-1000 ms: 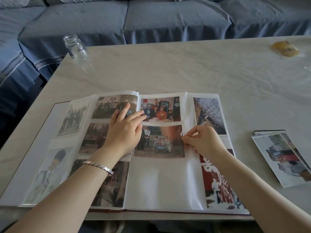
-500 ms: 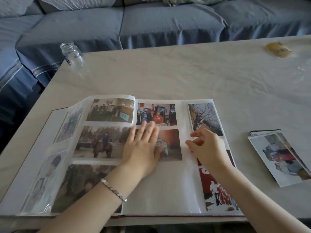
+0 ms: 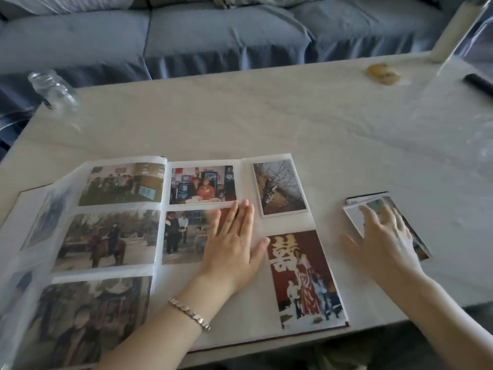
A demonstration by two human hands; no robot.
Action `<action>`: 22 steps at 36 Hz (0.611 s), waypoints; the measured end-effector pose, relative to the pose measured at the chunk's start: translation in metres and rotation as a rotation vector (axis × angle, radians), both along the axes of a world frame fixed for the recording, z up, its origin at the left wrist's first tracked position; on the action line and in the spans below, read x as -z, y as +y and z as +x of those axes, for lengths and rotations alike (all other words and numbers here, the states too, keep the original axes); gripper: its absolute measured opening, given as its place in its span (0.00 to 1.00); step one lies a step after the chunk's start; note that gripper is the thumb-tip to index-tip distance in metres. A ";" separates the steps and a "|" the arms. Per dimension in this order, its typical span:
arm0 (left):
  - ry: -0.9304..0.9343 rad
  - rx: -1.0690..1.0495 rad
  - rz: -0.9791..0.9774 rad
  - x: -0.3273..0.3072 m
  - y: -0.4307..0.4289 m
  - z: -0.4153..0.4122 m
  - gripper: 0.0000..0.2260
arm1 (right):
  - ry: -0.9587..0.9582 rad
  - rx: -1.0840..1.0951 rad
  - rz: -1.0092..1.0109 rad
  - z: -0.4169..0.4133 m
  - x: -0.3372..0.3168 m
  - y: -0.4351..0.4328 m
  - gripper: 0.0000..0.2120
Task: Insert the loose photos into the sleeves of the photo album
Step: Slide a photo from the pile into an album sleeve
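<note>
The photo album point(image 3: 234, 311) lies open at the near edge of the table, its sleeves holding several photos. My left hand point(image 3: 234, 247) lies flat with straight fingers on the right-hand page, partly covering a group photo point(image 3: 184, 236). A tree photo point(image 3: 278, 188) and a red wedding photo point(image 3: 301, 279) sit on the same page to the right. My right hand point(image 3: 384, 241), fingers spread and blurred, is over the stack of loose photos point(image 3: 418, 244) on the table to the right of the album. It holds nothing that I can see.
A clear glass jar point(image 3: 50, 88) stands at the table's far left corner. A yellow wrapped item point(image 3: 382, 73) and a dark stick-like object point(image 3: 478, 84) lie far right. A blue sofa point(image 3: 213, 33) runs behind the pale table point(image 3: 266, 116).
My left hand slid right across the page and flattened the sleeve sheet. My right hand left the page and moved right onto the loose photo stack.
</note>
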State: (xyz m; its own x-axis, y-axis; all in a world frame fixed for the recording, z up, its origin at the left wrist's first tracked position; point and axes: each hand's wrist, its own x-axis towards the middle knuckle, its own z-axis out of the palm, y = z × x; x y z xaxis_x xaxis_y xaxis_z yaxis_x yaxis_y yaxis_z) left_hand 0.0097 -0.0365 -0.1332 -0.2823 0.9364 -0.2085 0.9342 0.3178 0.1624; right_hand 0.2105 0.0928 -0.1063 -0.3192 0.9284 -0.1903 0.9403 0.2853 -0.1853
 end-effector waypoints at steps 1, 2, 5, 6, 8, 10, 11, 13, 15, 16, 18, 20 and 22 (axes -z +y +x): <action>-0.015 -0.005 0.016 0.001 -0.001 0.000 0.33 | -0.060 0.008 -0.024 0.005 0.001 0.003 0.30; -0.029 -0.010 0.034 0.001 -0.001 -0.001 0.33 | -0.097 0.001 -0.032 0.008 0.002 0.005 0.28; -0.082 -0.031 0.080 -0.002 -0.001 -0.002 0.29 | -0.101 -0.061 0.046 0.015 0.002 0.008 0.16; -0.112 -0.038 0.083 -0.003 -0.001 -0.002 0.28 | -0.084 -0.055 0.053 0.016 0.000 0.008 0.14; -0.174 -0.056 0.091 -0.008 -0.001 -0.002 0.28 | -0.082 -0.047 0.065 0.018 -0.002 0.008 0.13; -0.234 -0.075 0.104 -0.012 -0.001 -0.003 0.27 | -0.107 -0.059 0.071 0.020 -0.003 0.009 0.13; -0.263 -0.085 0.126 -0.013 -0.002 -0.003 0.26 | -0.114 -0.060 0.074 0.021 -0.004 0.010 0.12; -0.316 -0.118 0.202 -0.018 -0.002 -0.002 0.23 | -0.115 -0.051 0.112 0.021 -0.008 0.010 0.09; -0.367 -0.193 0.291 -0.025 -0.003 0.000 0.18 | -0.031 -0.061 0.234 0.020 -0.011 0.007 0.08; -0.401 -0.243 0.335 -0.029 -0.003 0.002 0.15 | 0.073 -0.073 0.307 0.018 -0.013 0.005 0.07; -0.502 -0.346 0.422 -0.038 -0.002 0.007 0.11 | 0.299 -0.156 0.506 0.013 -0.018 -0.003 0.08; -0.677 -0.422 0.464 -0.051 0.001 0.014 0.09 | 0.423 -0.315 0.622 0.004 -0.022 -0.012 0.11; -0.971 -0.438 0.411 -0.065 0.004 0.021 0.10 | 0.527 -0.451 0.624 -0.010 -0.025 -0.024 0.07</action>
